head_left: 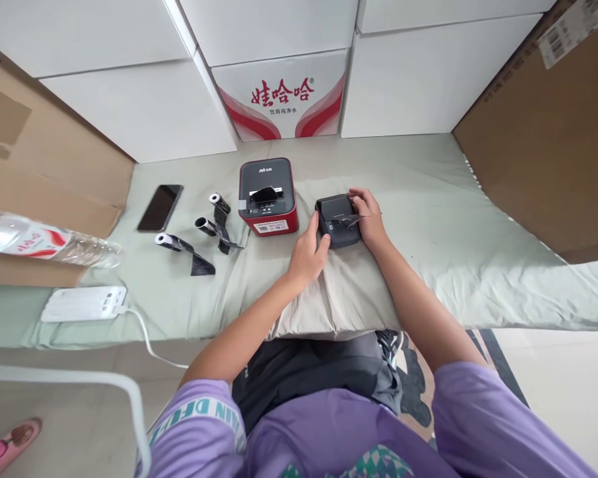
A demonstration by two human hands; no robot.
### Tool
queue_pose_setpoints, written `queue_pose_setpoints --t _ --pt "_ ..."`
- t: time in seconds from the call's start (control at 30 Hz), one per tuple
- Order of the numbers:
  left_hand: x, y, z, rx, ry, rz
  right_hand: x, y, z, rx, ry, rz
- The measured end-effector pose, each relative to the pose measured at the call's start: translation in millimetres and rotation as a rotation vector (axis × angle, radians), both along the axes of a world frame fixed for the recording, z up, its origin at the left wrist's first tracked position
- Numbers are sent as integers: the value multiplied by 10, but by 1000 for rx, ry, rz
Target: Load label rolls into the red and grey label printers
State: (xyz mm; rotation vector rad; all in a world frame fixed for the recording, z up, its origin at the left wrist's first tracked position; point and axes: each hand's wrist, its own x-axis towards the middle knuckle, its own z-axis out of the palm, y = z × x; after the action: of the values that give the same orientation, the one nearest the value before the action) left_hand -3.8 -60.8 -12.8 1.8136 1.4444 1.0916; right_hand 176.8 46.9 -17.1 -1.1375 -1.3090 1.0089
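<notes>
A small black printer, with a strip of dark film sticking out of its top, lies on the cloth-covered bench. My left hand grips its left side, thumb at the front corner. My right hand wraps round its right side, near the dark strip. Just left stands a larger red and black printer with a dark curl of film coming from its slot. Three small rolls with dark film partly unwound lie further left: one upper roll, a middle roll and a lower roll.
A phone, a lying water bottle and a white power bank with a cable are on the left. White cartons line the back; brown cardboard boxes stand at the left and right. The bench's front edge is close to my body.
</notes>
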Motion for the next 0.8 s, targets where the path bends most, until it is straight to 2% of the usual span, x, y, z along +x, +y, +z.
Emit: queue_pose_setpoints --t 0.07,0.13,0.33,0.5,0.6,0.8 --pt "-33 20 -23 -52 -3 -9 -16 -2 -22 -5 24 -12" --pt "-68 8 22 -58 46 -18 -29 -9 -46 -2 28 -28" --pt "-104 -30 169 69 351 -43 -39 -68 -93 23 -32 -58" --pt "-71 -5 198 119 495 -60 -85 -105 -64 -1 -11 -104" --pt "-43 -26 172 127 483 -35 -109 -123 -23 -9 41 -125" --pt "-49 -47 110 133 313 72 -101 -135 4 1 79 -112"
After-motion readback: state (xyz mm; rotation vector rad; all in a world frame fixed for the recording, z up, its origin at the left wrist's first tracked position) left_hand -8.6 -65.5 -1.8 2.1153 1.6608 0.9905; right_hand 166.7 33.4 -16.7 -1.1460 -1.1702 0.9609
